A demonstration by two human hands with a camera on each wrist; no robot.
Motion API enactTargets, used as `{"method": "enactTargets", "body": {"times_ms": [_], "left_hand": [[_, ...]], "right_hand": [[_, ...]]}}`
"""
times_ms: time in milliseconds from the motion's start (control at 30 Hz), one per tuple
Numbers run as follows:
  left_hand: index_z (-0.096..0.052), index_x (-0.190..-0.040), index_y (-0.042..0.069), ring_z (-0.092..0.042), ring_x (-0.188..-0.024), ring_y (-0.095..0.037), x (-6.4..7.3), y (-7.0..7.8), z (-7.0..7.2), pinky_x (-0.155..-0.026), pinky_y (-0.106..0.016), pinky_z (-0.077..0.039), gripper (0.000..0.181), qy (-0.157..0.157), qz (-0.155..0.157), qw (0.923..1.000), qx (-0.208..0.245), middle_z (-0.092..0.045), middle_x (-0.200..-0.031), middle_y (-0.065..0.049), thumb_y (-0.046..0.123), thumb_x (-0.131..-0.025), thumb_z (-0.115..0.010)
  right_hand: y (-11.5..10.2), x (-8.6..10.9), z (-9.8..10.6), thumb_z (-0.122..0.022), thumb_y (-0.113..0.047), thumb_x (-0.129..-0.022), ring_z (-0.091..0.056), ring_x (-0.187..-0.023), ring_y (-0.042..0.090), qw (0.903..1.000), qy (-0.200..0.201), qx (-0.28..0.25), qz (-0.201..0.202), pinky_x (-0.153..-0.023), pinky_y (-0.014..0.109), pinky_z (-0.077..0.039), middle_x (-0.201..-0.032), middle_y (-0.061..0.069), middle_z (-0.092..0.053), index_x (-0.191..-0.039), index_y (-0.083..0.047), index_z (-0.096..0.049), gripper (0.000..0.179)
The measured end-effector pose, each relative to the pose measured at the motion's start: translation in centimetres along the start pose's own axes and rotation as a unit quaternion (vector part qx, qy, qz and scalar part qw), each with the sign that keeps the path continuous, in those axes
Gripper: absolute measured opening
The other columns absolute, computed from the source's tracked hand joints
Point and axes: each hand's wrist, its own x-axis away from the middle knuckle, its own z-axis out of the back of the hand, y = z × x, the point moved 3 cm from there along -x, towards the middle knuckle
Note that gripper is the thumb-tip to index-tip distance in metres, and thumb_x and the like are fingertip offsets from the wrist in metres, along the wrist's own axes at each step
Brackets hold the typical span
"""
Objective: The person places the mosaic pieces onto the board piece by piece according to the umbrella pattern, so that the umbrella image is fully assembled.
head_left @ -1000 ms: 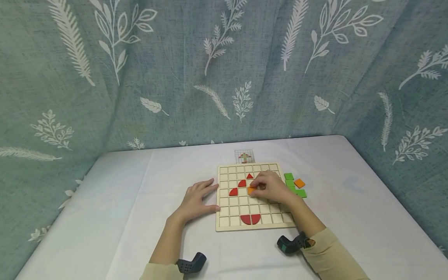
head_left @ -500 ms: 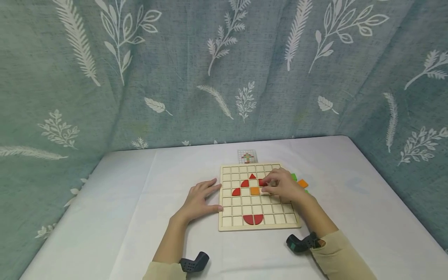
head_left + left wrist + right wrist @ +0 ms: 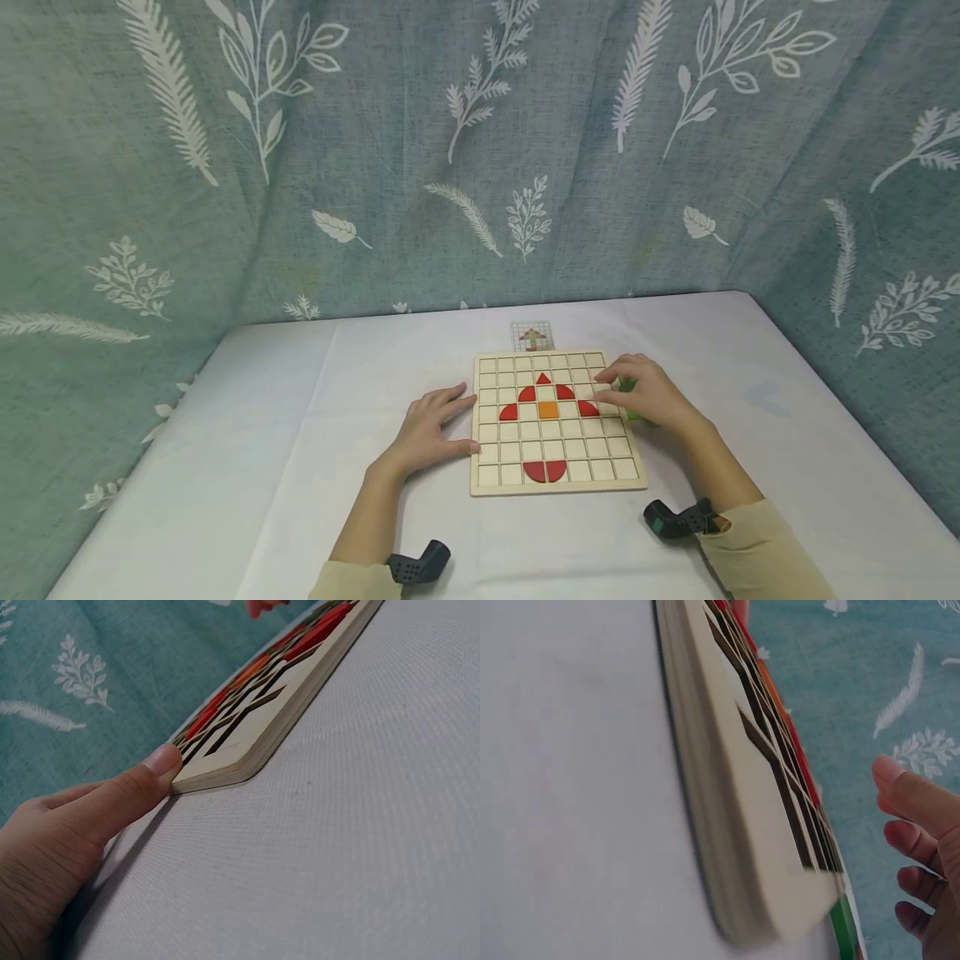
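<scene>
A pale wooden grid board [image 3: 592, 448] lies on the white table. Set in its cells are an orange square tile [image 3: 548, 410], a red triangle tile [image 3: 543, 379] and several red quarter-round tiles [image 3: 556, 472]. My left hand [image 3: 426, 429] rests at the board's left edge, fingers spread, with thumb and fingertips touching the rim. In the left wrist view its thumb [image 3: 142, 780] lies against the board's corner. Over the board's right edge is my right hand [image 3: 651, 392], thumb and fingers apart and nothing between them. Green tiles [image 3: 636, 415] beside the board are partly hidden under it.
A small printed card [image 3: 531, 335] with a gridded tree-like picture lies just behind the board. A blue-green leaf-patterned curtain [image 3: 390, 167] hangs behind and beside the table. Dark camera mounts [image 3: 420, 563] sit on both wrists.
My right hand has let go of the orange square tile, which now lies in a cell, and has moved right to the board's edge, uncovering red tiles. My left hand has stayed at the rim.
</scene>
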Motion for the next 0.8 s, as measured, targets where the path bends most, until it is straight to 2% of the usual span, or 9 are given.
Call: {"method": "enactTargets", "body": {"times_ms": [267,567,800], "left_hand": [[-0.051,-0.138,0.027,-0.027,-0.138,-0.022,-0.1,0.1,0.0,-0.109,-0.050,-0.023,0.082,-0.002,0.002,1.0000,0.000,-0.034,-0.151,0.006,0.062,-0.067,-0.074],[-0.051,-0.138,0.027,-0.028,-0.138,-0.023,-0.1,0.1,0.0,-0.109,-0.049,-0.023,0.082,-0.001,-0.005,1.0000,-0.004,-0.035,-0.151,0.005,0.062,-0.067,-0.074],[-0.051,-0.137,0.027,-0.028,-0.138,-0.022,0.0,0.0,0.0,-0.109,-0.049,-0.023,0.081,0.001,-0.005,1.0000,-0.001,-0.035,-0.151,0.005,0.059,-0.068,-0.075]], "right_hand": [[1.7,0.9,1.6,-0.078,-0.022,-0.078,-0.052,-0.089,0.020,0.9996,0.024,0.009,-0.011,-0.075,0.036,-0.045,-0.092,0.003,-0.066,-0.098,-0.008,-0.073,0.026],[3.6,2.3,3.1,-0.076,-0.030,-0.080,-0.048,-0.091,0.024,0.9974,0.021,0.008,-0.068,-0.074,0.038,-0.042,-0.097,0.008,-0.063,-0.104,-0.006,-0.071,0.034],[4.8,2.9,3.4,-0.076,-0.028,-0.081,-0.054,-0.098,0.031,0.9953,0.018,0.016,-0.094,-0.084,0.046,-0.044,-0.101,0.013,-0.063,-0.106,-0.001,-0.069,0.038]]}}
